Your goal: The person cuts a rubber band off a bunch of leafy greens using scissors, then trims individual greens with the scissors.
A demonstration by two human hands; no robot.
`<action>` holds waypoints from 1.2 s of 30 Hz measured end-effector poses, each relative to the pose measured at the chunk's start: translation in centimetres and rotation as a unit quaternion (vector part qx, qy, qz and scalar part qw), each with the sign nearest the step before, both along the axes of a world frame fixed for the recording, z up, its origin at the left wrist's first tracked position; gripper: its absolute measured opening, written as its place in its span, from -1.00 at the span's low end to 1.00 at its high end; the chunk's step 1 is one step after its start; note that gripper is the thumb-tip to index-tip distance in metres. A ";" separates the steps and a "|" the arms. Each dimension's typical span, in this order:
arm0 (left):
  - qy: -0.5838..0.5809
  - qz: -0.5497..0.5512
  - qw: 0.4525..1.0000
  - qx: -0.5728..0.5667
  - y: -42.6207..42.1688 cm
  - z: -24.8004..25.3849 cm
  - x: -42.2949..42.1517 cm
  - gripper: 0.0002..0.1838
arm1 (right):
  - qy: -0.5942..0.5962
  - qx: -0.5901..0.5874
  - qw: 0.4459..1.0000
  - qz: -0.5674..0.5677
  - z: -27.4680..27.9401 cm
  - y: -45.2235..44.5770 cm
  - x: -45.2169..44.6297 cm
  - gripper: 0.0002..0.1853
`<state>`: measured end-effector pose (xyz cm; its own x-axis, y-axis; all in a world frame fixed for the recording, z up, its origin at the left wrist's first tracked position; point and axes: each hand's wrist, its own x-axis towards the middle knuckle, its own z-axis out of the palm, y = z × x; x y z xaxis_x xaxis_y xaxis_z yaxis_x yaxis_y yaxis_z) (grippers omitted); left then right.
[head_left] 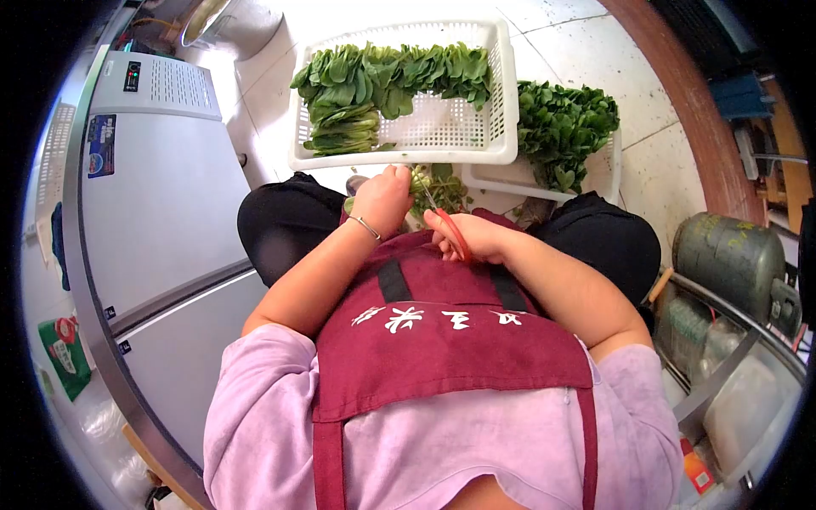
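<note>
My left hand (385, 201), wearing a bracelet, is closed round a leafy green (348, 205); most of it is hidden by the fingers. In my right hand (473, 236) is a pair of scissors (454, 231) with red handles, its blades pointing up toward the left fingertips. Below both hands lies a pile of green trimmings (442, 189) on the floor. Just beyond them stands a white plastic basket (404, 158), where rows of leafy greens (374, 72) line the far side and the left.
A second white basket (501, 184) to the right holds a heap of loose greens (565, 127). On the left stands a grey refrigerator (161, 187). A gas cylinder (729, 255) and a metal rack (722, 374) are at the right. A metal pot (242, 30) sits at the far left.
</note>
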<state>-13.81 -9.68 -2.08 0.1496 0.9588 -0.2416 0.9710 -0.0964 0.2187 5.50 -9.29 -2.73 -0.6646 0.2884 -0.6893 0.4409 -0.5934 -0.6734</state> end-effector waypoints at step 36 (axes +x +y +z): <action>-0.239 0.064 0.959 -0.135 4.8 2.9 -5.2 -0.73 | -0.081 0.179 0.971 0.133 2.3 2.1 0.5 -0.43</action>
<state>-18.97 -4.90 0.83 0.1913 0.8887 -0.4167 0.7534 0.1391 0.6427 5.97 -7.19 -0.38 -0.6394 0.3624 -0.6781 0.6641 -0.1841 -0.7246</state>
